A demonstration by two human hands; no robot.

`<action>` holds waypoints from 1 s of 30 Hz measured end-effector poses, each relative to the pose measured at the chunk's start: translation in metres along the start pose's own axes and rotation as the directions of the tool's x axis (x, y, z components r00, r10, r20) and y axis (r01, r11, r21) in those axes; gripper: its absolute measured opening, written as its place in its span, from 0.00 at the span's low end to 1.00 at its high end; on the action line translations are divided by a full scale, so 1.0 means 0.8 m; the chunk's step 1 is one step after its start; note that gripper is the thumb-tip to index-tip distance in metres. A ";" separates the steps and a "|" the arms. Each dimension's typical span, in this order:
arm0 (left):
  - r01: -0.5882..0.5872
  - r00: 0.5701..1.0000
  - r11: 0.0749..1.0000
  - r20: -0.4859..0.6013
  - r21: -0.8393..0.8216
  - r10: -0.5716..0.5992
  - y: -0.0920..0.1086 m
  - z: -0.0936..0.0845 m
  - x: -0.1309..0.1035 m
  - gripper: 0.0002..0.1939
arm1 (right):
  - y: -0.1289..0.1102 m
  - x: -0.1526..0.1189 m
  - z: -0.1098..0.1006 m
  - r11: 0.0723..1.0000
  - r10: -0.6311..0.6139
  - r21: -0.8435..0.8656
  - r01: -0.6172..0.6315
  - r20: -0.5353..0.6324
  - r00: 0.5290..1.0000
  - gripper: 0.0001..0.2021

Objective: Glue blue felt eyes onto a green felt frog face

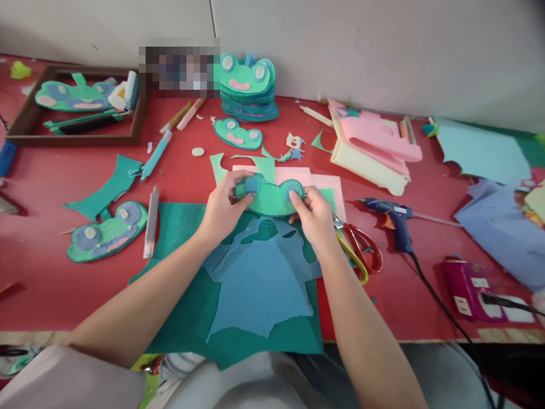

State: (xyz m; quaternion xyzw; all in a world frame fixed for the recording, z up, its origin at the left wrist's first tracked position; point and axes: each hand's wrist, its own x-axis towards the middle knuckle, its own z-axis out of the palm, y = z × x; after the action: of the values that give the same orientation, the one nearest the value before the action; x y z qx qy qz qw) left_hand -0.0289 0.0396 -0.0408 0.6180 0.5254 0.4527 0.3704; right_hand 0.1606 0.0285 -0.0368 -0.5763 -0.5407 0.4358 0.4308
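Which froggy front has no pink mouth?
The green face between the left hand and right hand. It has blue eye circles but no mouth; the other frog faces whose fronts show have pink mouths.

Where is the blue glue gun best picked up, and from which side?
Probably by the handle of the glue gun, coming from the near side with the right hand: the gun lies on its side, the handle slants toward the person, and the nozzle points left, away from such a grip.
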 end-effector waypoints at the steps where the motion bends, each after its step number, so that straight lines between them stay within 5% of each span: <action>1: -0.002 1.000 1.000 -0.001 0.001 0.002 0.000 0.000 0.000 0.18 | 0.000 0.000 0.000 1.000 -0.001 -0.002 0.001 0.002 1.000 0.14; 17: -0.023 0.999 0.995 0.025 0.100 0.021 0.008 -0.003 -0.002 0.17 | -0.002 -0.002 -0.002 1.000 -0.003 -0.017 0.003 0.004 1.000 0.13; 26: 0.000 1.000 0.999 -0.003 -0.049 0.000 0.003 -0.001 -0.001 0.26 | 0.002 0.000 -0.002 1.000 -0.001 -0.007 0.001 0.004 1.000 0.14; 30: 0.040 0.999 0.999 0.000 -0.036 -0.040 0.006 -0.003 0.001 0.19 | 0.002 0.000 -0.002 1.000 -0.006 -0.016 0.006 0.005 1.000 0.14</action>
State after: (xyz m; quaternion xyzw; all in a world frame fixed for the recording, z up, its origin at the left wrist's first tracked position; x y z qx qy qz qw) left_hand -0.0295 0.0394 -0.0355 0.6003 0.5294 0.4547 0.3905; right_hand 0.1625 0.0283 -0.0378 -0.5771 -0.5469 0.4316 0.4260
